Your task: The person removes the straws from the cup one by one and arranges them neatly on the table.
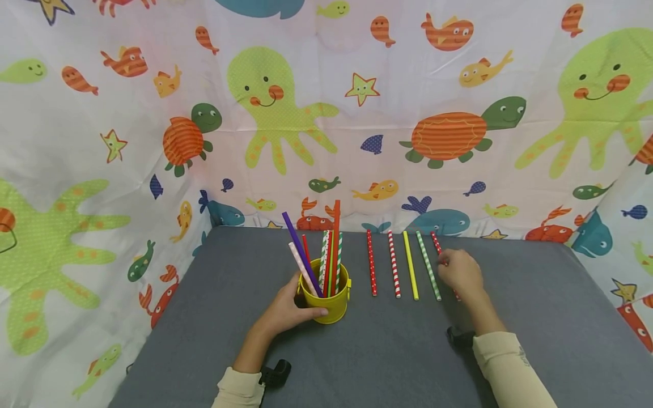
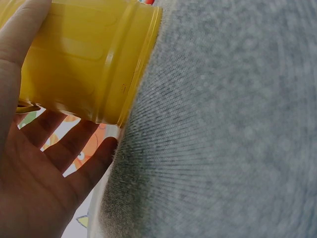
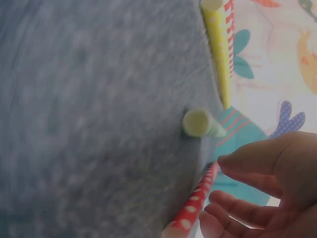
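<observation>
A small yellow bucket [image 1: 331,310] stands on the grey table, holding several straws, among them a purple straw [image 1: 301,249] and an orange straw [image 1: 336,226]. My left hand [image 1: 285,309] grips its side, thumb across the front and fingers round the back; the left wrist view shows the bucket's yellow wall [image 2: 74,59] close up. To the right lies a row of paper straws. At its right end my right hand [image 1: 461,275] pinches a red straw with white dots [image 3: 190,208], whose middle is hidden under the hand in the head view.
Left of the right hand lie a green-striped straw [image 1: 428,266], a yellow straw [image 1: 410,266], a red-striped straw [image 1: 394,263] and a red dotted straw [image 1: 371,263], roughly parallel. Behind the grey table [image 1: 388,357] hangs a sea-animal curtain [image 1: 352,147].
</observation>
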A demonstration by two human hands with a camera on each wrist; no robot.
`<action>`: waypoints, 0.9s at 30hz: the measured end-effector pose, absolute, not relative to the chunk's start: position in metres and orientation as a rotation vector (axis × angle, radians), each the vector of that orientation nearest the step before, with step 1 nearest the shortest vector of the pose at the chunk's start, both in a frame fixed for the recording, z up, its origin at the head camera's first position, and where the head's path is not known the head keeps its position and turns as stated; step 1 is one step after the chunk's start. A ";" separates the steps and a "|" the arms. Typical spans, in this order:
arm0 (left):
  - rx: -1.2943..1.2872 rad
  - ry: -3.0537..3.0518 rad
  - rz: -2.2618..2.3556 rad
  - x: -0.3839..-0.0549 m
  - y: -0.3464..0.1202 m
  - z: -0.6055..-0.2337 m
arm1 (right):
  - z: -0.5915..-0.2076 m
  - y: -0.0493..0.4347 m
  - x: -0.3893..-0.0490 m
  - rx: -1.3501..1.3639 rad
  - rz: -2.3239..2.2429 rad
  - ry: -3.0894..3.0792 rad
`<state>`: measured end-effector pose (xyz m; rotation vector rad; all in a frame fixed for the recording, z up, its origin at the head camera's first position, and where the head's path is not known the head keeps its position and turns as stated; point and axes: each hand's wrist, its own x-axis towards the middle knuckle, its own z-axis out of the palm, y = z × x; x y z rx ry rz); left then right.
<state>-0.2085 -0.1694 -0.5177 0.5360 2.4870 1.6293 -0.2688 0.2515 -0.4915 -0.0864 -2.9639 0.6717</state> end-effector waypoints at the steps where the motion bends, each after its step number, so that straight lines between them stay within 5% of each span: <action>1: 0.538 2.488 1.628 -0.208 -0.170 -0.518 | -0.490 0.250 -0.269 -0.083 0.659 -2.956; 27: 0.559 2.478 1.630 -0.209 -0.170 -0.516 | -0.422 0.157 -0.237 0.313 0.916 -2.751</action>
